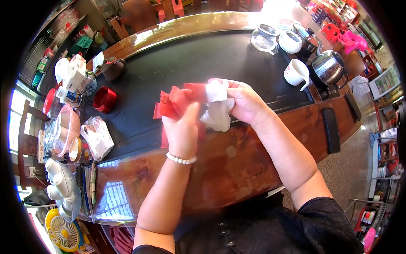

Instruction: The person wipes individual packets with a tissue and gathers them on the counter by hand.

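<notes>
My left hand (182, 131), a white bead bracelet at its wrist, grips a bunched red, thin, see-through piece (169, 106) that looks like a plastic bag. Its folds stick out left of the fingers, and one part reaches right toward the other hand. Crumpled white thin material (218, 114), tissue or plastic, hangs between the hands. My right hand (245, 101) pinches it near the top. Whether the red and white pieces are joined, I cannot tell. Both hands are over the front edge of the black tabletop (165, 67).
On the left stand a red cup (105, 99), a pink basket (67, 129) and a crumpled white plastic bag (98, 137). At the right are a glass pot (264, 38), a white mug (296, 72), a metal kettle (327, 67) and a black phone (330, 130) on the wooden edge.
</notes>
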{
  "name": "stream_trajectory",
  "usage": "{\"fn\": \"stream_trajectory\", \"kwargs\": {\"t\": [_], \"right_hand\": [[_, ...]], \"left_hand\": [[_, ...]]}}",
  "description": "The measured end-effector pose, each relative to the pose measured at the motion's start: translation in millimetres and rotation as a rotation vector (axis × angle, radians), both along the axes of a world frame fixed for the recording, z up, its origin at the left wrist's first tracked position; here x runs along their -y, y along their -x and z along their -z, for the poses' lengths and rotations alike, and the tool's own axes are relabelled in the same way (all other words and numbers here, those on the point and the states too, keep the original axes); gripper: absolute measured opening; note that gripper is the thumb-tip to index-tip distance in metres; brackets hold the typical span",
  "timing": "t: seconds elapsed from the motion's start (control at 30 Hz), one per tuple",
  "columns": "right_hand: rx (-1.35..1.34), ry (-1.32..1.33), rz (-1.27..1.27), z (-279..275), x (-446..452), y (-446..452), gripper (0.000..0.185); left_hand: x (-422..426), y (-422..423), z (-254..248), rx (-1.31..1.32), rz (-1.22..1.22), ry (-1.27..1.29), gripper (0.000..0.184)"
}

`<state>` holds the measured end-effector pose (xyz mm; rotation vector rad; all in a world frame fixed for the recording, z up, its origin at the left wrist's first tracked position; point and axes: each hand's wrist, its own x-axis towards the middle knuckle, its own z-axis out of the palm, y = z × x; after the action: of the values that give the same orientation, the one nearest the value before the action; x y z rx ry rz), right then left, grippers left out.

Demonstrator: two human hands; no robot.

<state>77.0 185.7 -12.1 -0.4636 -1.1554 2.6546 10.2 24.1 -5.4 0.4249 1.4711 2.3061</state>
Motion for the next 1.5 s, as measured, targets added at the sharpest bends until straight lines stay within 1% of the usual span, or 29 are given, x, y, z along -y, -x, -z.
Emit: {"fn": "stream_trajectory", "kwargs": {"t": [0.07, 0.17, 0.27, 0.37, 0.47, 0.57, 0.67, 0.7, 0.77, 0.8, 0.93, 0.97, 1.07, 1.17, 1.27, 1.37, 1.47, 1.5], "right_hand": [[0.03, -0.024, -0.016, 1, 0, 0, 0.026], [-0.001, -0.108, 0.123, -8, 7, 1, 0.023], [-0.005, -0.165, 0.138, -8, 6, 0, 0.02], [-0.031, -0.139, 0.143, -1, 3, 1, 0.018], [-0.039, -0.069, 0.179, -4, 4, 1, 0.017], [-0.064, -0.066, 0.288, 13, -1, 4, 0.016], [-0.098, -0.003, 0.358, 9, -6, 6, 0.019], [-0.182, 0.073, 0.257, 1, -7, 2, 0.02], [-0.147, 0.018, 0.201, -2, 0, 2, 0.021], [-0.13, -0.009, 0.173, -3, 5, 2, 0.022], [-0.024, -0.266, 0.074, -3, 9, -1, 0.02], [-0.038, -0.256, 0.077, -1, 6, -1, 0.017], [-0.025, -0.306, 0.152, -3, 6, -1, 0.015], [-0.004, -0.289, 0.201, -2, 10, 1, 0.015], [-0.003, -0.256, 0.185, -7, 18, 0, 0.014], [-0.015, -0.258, 0.073, -13, 21, -2, 0.013], [0.012, -0.313, -0.057, -2, 14, -1, 0.012], [0.029, -0.378, -0.067, -3, 12, -1, 0.012]], "left_hand": [[0, -2, -1, -0.012, 0.014, 0.002, 0.031], [-1, -1, -1, 0.027, -0.01, -0.008, 0.03], [-2, -2, -8, 0.14, 0.032, -0.037, 0.028], [-1, 3, -1, 0.213, 0.09, -0.05, 0.027], [1, 1, -8, 0.257, 0.154, -0.031, 0.027], [1, 5, 7, 0.208, 0.117, -0.033, 0.025], [2, 6, 1, 0.234, 0.068, -0.093, 0.022], [1, 7, 2, 0.256, 0.028, -0.104, 0.022], [-1, 8, 3, 0.298, -0.051, -0.125, 0.02], [-1, 9, 2, 0.307, -0.043, -0.135, 0.02], [0, 9, 1, 0.314, -0.011, -0.158, 0.017], [0, 9, 0, 0.309, -0.004, -0.159, 0.016], [-1, 6, -2, 0.366, -0.023, -0.13, 0.015], [-1, 8, 5, 0.314, 0.017, -0.081, 0.015], [-1, 6, 5, 0.293, 0.049, -0.086, 0.015], [-3, 2, -4, 0.305, 0.022, -0.148, 0.014], [0, 5, -6, 0.37, 0.058, -0.151, 0.014], [1, 7, -2, 0.362, 0.072, -0.152, 0.014]]}}
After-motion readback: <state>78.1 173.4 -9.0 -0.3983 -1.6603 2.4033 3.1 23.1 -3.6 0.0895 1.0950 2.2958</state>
